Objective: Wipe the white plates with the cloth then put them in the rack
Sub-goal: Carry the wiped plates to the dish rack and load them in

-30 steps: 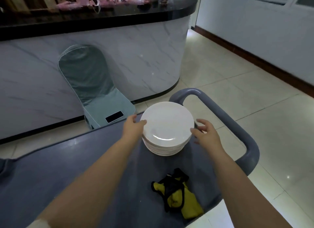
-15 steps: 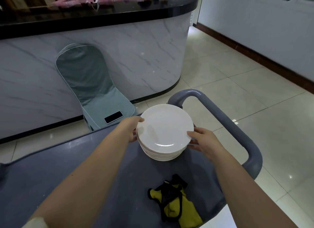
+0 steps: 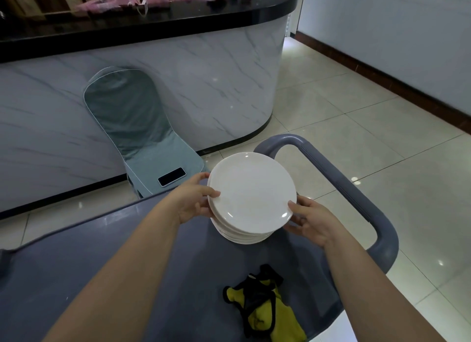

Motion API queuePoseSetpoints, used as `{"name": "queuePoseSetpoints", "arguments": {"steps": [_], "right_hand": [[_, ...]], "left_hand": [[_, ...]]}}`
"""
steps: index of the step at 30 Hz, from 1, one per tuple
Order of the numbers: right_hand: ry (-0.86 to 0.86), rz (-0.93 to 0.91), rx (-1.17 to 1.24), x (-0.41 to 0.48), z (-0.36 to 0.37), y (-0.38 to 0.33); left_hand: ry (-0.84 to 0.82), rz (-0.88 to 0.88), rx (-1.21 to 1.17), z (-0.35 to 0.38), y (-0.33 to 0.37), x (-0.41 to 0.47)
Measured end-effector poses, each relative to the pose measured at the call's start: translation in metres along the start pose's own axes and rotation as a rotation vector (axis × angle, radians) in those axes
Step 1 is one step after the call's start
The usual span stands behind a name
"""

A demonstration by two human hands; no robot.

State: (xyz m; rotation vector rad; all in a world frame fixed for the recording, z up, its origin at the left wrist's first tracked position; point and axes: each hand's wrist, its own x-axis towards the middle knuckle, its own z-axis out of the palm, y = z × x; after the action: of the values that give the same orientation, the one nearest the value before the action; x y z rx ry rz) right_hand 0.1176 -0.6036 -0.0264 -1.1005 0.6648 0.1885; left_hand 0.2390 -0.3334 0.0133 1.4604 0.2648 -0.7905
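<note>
Both my hands now grip the top plate point(image 3: 251, 191), raised and tipped clear of the stack of white plates point(image 3: 242, 235) on the grey cart surface point(image 3: 127, 265). A second ago they only rested open against the stack's sides. Half a second ago the fingers had closed round the rim, with the plate still seated. My left hand point(image 3: 191, 201) holds the near-left edge, thumb over the rim and fingers curled beneath. My right hand point(image 3: 313, 221) pinches the near-right edge the same way. Whether a second plate has come up with the first, I cannot tell. The rest of the stack sits where it was, just inside the cart's curved handle point(image 3: 356, 188). The yellow-and-black cloth point(image 3: 265, 306) lies untouched on the surface, nearer to me and well apart from the plates. As I judge it, the first plate is only now being taken up. No wiping has begun, one hand must let go to fetch the cloth, and no rack is in view.
</note>
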Motion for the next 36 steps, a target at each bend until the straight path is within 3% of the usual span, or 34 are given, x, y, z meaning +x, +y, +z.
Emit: {"name": "queuePoseSetpoints", "arguments": {"steps": [8,16,24,30,36], "right_hand": [[0.005,-0.033,-0.009,-0.003,0.002,-0.009],[-0.106,-0.123,-0.03,-0.022,0.017,-0.038],[-0.362,-0.116,-0.033,-0.053,0.055,-0.049],[-0.525,0.018,-0.132,-0.059,0.113,-0.008],[-0.807,0.144,-0.32,-0.076,0.198,0.057]], "left_hand": [[0.033,0.071,-0.086,0.001,-0.008,0.0],[0.045,0.126,-0.225,-0.006,-0.015,-0.021],[0.106,0.207,-0.411,-0.019,-0.052,-0.076],[0.291,0.27,-0.539,-0.069,-0.108,-0.152],[0.663,0.342,-0.671,-0.108,-0.18,-0.251]]}}
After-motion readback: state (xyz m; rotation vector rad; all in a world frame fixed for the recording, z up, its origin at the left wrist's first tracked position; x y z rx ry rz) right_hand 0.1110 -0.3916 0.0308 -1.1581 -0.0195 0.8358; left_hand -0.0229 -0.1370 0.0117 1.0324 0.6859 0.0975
